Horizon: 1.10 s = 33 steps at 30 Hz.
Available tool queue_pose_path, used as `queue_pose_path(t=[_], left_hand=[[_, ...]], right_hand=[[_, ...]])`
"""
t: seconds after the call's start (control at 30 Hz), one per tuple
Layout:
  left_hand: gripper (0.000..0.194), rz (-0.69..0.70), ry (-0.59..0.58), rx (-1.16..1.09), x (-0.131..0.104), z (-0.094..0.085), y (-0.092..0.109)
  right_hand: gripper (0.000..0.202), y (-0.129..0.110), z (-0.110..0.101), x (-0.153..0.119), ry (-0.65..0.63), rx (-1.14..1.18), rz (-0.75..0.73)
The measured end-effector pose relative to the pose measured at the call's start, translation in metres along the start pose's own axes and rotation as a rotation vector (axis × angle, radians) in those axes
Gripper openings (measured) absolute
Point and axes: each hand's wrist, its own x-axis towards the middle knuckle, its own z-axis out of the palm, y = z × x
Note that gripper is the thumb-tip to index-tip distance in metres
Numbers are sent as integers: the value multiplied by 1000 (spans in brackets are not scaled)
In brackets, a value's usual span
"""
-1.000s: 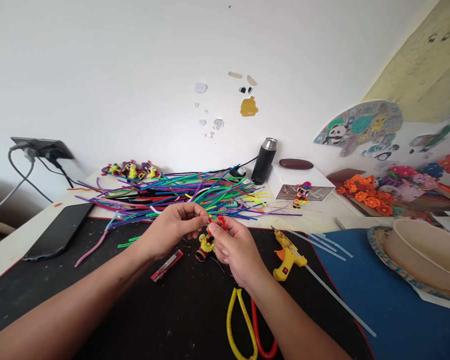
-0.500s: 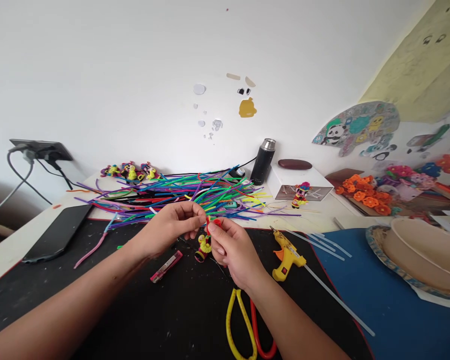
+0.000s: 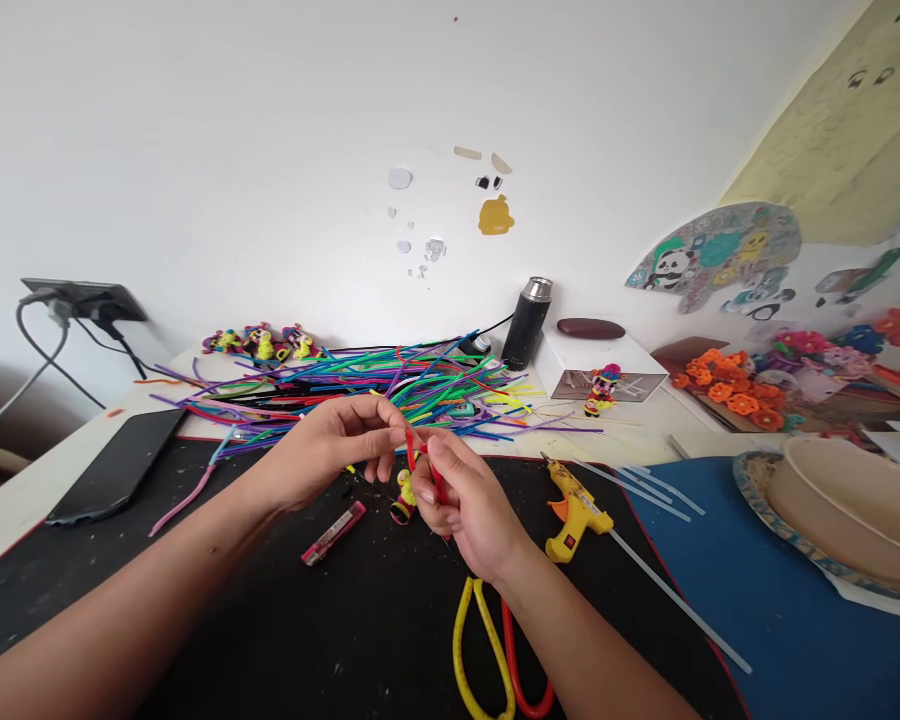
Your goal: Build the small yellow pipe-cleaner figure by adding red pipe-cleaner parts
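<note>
Between my fingertips is a short bent red piece (image 3: 411,450), which looks like pipe cleaner. My left hand (image 3: 349,445) pinches its upper left end. The fingers of my right hand (image 3: 461,490) are closed round the other part, with some red showing between them. Just below, a small figure (image 3: 403,498) in yellow and dark red rests on the black mat, partly hidden by my right hand. Left of it lies a pink box cutter (image 3: 333,533). Scissors with yellow and red handles (image 3: 457,650) lie under my right forearm.
Behind my hands spreads a pile of coloured pipe cleaners (image 3: 322,385). On the right are a yellow glue gun (image 3: 577,510), clear glue sticks (image 3: 649,490) and a beige bowl (image 3: 855,500). A black phone (image 3: 120,465) lies left; a dark flask (image 3: 526,325) stands behind.
The red piece now shows as longer bent strands between my hands. My left hand has shifted slightly left and up, and my right fingers have curled in, covering more of the figure.
</note>
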Motion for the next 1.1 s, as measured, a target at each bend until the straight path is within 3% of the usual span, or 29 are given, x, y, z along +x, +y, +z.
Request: queue_pose_path(t=[0.23,0.53,0.7,0.87,1.1], left_hand=[[31,-8,-82,-5,-1,5,-1],[31,-33,-68,-114,-1,8,-1],[33,-48,35,-167,2,7,-5],[36,-51,170,-258,5,-2,-4],[37,-60,192,-298,8,-6,-6]], right_hand=[[48,5,-1,0,-43,20,-25],[60,8,0,2,-56,9,19],[59,9,0,3,-25,15,30],[54,10,-2,6,98,-87,-46],[47,14,-2,5,95,-257,-94]])
